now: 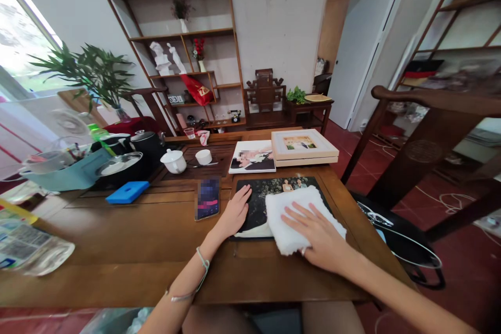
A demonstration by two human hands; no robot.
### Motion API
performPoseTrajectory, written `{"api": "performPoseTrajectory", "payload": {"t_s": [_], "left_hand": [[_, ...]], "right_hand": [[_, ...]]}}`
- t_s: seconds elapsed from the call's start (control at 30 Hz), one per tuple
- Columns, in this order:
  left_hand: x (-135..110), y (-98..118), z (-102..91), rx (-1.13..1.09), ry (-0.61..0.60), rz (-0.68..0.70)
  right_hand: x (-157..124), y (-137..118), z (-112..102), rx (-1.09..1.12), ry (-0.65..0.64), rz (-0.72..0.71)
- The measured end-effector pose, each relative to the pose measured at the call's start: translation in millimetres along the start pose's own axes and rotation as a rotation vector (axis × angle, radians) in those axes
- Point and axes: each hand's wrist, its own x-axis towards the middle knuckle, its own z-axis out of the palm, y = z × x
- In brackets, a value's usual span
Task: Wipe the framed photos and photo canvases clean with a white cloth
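A dark photo panel (254, 198) with two people pictured near its top lies flat on the wooden table (156, 255). On the panel's left edge rests my left hand (235, 211), its fingers stretched out and nothing held in it. My right hand (313, 227) presses flat, fingers spread, on a folded white towel (285, 237), which covers the panel's right part. Just left of my left hand lies a phone (207, 199). Behind the panel sit a white-edged photo print (252, 157) and a stack of light framed pictures (303, 147).
At the left stand a white lidded bowl (173, 160), a small white cup (203, 156), a black kettle (146, 143), a blue box (128, 192) and a clear packet (33, 248). A wooden chair (426, 141) with a black bag (403, 240) is at the right.
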Motion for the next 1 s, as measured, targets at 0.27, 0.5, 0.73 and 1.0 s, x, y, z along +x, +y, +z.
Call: {"api": "performPoseTrajectory", "payload": {"t_s": [0.27, 0.5, 0.73, 1.0], "left_hand": [[1.1, -3.1, 0.1, 0.022, 0.014, 0.045], [0.3, -4.3, 0.8, 0.032, 0.023, 0.058], [1.2, -3.5, 2.3, 0.015, 0.034, 0.05], [3.0, -1.3, 2.1, 0.03, 0.015, 0.021]], "right_hand": [[60.9, 82.4, -11.5, -0.104, 0.076, 0.299], [53.6, 15.2, -1.9, -0.085, 0.022, 0.148], [-27.5, -10.7, 2.0, -0.06, -0.022, 0.017], [13.3, 47.3, 0.7, -0.242, 0.082, 0.371]]}}
